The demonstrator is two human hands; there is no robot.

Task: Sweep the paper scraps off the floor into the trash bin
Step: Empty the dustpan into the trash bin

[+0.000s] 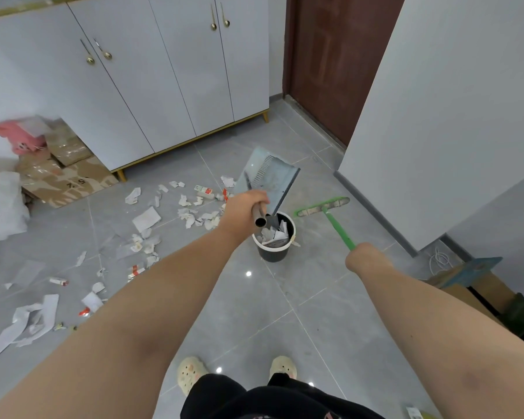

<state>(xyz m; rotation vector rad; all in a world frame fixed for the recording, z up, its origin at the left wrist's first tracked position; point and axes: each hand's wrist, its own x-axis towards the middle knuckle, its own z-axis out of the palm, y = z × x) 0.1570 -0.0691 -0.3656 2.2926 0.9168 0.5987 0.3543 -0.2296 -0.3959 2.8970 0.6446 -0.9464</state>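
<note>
My left hand (242,211) grips the metal handle of a grey-blue dustpan (266,176), which is tipped up over a small black trash bin (274,252) with a white rim. Paper scraps lie inside the bin. My right hand (365,258) holds the green handle of a broom (322,206); its head rests on the floor just right of the bin. Several paper scraps (146,219) are scattered over the grey tiles to the left of the bin, with larger torn sheets (28,322) at the lower left.
White cabinets (152,86) on gold legs line the back. Flattened cardboard boxes (61,173), a pink item and a white bag sit at the left. A brown door (333,62) and a white wall corner (436,116) stand at the right, with boxes and cables beyond.
</note>
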